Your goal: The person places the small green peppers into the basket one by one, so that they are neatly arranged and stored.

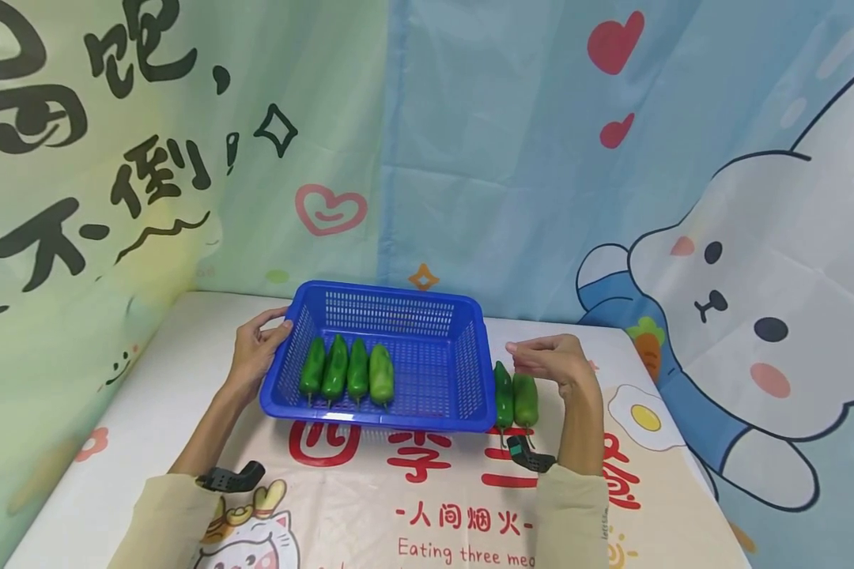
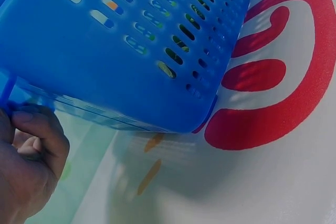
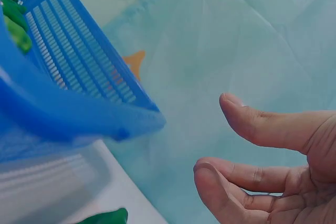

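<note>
A blue perforated plastic basket (image 1: 444,387) stands in the middle of the head view, with several green peppers (image 1: 336,370) side by side in its left half. At its left rim, my left hand (image 1: 255,352) grips the edge; in the left wrist view the fingers (image 2: 42,129) curl at the rim. My right hand (image 1: 557,362) is off the basket's right side, thumb and fingers apart and holding nothing. Below it on the table lie a dark green pepper (image 1: 504,395) and a lighter green pepper (image 1: 526,401), beside the basket's right wall.
The table has a printed cloth (image 1: 462,506) with red characters and cartoon figures. Behind it hangs a patterned curtain (image 1: 470,158). Each wrist carries a black strapped device, such as the one (image 1: 233,477) on the left.
</note>
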Tool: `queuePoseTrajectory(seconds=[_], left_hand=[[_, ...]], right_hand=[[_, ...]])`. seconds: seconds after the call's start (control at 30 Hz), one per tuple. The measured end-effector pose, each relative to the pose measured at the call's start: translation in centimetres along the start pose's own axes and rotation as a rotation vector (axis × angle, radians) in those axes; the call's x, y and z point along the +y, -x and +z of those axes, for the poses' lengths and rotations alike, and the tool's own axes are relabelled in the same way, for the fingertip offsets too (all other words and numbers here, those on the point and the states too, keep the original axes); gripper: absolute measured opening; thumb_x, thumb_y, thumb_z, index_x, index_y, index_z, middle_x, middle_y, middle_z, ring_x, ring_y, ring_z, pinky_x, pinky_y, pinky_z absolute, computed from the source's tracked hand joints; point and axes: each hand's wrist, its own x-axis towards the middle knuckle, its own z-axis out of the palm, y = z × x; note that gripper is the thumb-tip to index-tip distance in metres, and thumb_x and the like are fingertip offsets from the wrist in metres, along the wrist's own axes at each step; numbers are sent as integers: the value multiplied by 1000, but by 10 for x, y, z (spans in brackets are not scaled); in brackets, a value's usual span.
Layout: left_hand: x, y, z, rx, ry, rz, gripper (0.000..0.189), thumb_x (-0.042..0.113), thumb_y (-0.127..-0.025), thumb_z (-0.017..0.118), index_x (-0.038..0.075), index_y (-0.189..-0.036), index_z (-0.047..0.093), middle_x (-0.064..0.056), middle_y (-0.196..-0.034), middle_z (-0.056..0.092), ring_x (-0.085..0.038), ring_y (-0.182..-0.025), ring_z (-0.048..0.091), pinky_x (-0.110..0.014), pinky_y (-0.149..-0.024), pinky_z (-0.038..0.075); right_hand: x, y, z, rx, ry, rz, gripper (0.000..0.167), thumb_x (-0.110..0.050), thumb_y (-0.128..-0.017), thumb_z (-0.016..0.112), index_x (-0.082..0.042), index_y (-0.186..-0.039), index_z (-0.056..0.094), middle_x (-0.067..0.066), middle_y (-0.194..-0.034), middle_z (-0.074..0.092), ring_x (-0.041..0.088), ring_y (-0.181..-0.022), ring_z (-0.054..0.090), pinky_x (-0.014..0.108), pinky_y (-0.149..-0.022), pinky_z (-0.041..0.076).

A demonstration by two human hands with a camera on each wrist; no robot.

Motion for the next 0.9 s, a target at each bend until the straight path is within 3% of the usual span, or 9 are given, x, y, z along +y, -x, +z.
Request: queuePoseTrajectory(seconds=[0.27,0.43,0.57,0.67,0.73,0.8,0.9], left_hand=[[0,0,0,2,-3,-2,52,24,-114,60,-4,-157,51,10,-92,83,-6,-76,79,-23,-65,66],[-1,0,0,6,-2,6,51,24,-114,60,-4,-156,52,9,-93,83,-5,-76,79,-22,-66,66],[-1,0,0,4,-1,-2,51,23,-114,61,-4,-156,52,7,-92,83,-6,-75,79,-22,-65,66],[-1,0,0,3,-4,-9,52,24,-114,60,-4,-156,52,6,-93,83,-6,-76,79,-23,-66,66],[-1,0,0,4,-10,-8,52,24,-114,60,-4,-157,51,3,-95,84,-7,-77,80,-23,-66,66],[0,0,0,4,-15,-5,52,25,-114,60,-4,-157,51,2,-97,84,-7,-77,80,-23,-67,67],[0,0,0,8,-19,-1,52,25,-114,60,-4,-156,51,1,-97,84,-7,-77,80,-23,-67,67]], right_hand=[[21,-6,-12,20,-6,78,81,-48,-93,87,6,-148,61,24,-145,70,36,-128,75,64,-125,45],[36,-7,-21,26,12,110,78,-47,-94,86,6,-146,62,20,-133,78,33,-119,79,75,-127,34],[50,-9,-30,40,-14,137,73,-43,-96,85,7,-144,63,14,-112,83,26,-103,84,64,-127,42],[60,-12,-36,49,-42,171,70,-41,-97,85,7,-144,64,5,-97,84,20,-91,84,47,-115,59],[67,-14,-40,48,-61,197,71,-42,-97,85,6,-144,64,1,-91,84,18,-87,83,45,-114,59],[73,-15,-42,43,-77,220,69,-41,-97,85,7,-143,64,0,-88,83,16,-84,82,37,-104,64],[81,-17,-44,29,-82,235,73,-43,-96,85,8,-143,63,2,-90,84,17,-85,81,43,-111,59]])
